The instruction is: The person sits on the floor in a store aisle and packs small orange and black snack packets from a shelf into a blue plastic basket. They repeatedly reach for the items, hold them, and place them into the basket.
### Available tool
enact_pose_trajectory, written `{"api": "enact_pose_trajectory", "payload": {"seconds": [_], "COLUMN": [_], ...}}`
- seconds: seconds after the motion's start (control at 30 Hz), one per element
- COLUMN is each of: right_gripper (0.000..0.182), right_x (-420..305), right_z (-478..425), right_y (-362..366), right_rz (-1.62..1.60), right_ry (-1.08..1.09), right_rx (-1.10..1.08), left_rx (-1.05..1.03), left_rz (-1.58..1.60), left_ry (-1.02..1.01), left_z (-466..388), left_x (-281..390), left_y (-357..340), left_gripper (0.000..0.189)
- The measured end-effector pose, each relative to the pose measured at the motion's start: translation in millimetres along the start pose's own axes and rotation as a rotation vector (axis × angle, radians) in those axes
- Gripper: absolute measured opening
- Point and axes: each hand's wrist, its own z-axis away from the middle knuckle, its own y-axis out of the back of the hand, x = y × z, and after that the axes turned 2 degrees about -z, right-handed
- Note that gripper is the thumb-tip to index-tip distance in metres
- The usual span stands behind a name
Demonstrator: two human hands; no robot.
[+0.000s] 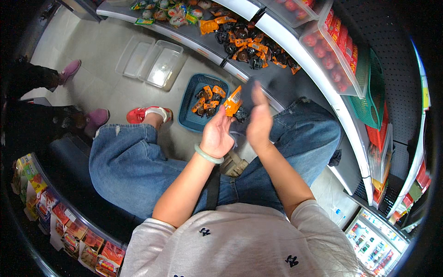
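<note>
My left hand point(218, 133), with a pale green bangle at the wrist, holds an orange-and-black wrapped packet point(233, 101) at its fingertips. My right hand point(259, 121) is raised just right of it, blurred, with a dark cloth-like thing point(247, 98) by its fingers; whether it grips this I cannot tell. Beyond my left hand, a blue plastic basket point(183, 110) on the floor holds several similar packets point(209, 102). More of these orange-and-black packets point(251, 45) lie piled on the low grey shelf point(287, 83).
Two clear plastic containers point(161, 64) rest on the floor behind the basket. A clear bin of red-wrapped balls point(328, 59) stands on the upper shelf at right. Another person's legs and pink shoes point(97, 117) are at left, above a shelf of packaged goods point(72, 228).
</note>
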Motion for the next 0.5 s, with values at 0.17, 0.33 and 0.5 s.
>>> {"api": "enact_pose_trajectory", "payload": {"seconds": [0.17, 0.33, 0.5], "right_gripper": [0.021, 0.037, 0.051], "right_x": [-1.9, -7.1, -36.0], "right_z": [11.4, 24.2, 4.2], "right_y": [3.4, -14.8, -14.0], "right_rz": [0.179, -0.475, -0.715], "right_ry": [0.346, -0.416, -0.693], "right_rx": [-0.289, 0.161, 0.152], "left_rx": [-0.292, -0.098, 0.047], "left_rz": [0.361, 0.141, -0.234], "left_ry": [-0.051, -0.176, -0.424], "left_z": [6.0, -4.1, 0.7], "left_x": [10.7, 26.3, 5.2], "left_y": [6.5, 3.2, -10.5], "left_gripper": [0.041, 0.043, 0.043]}}
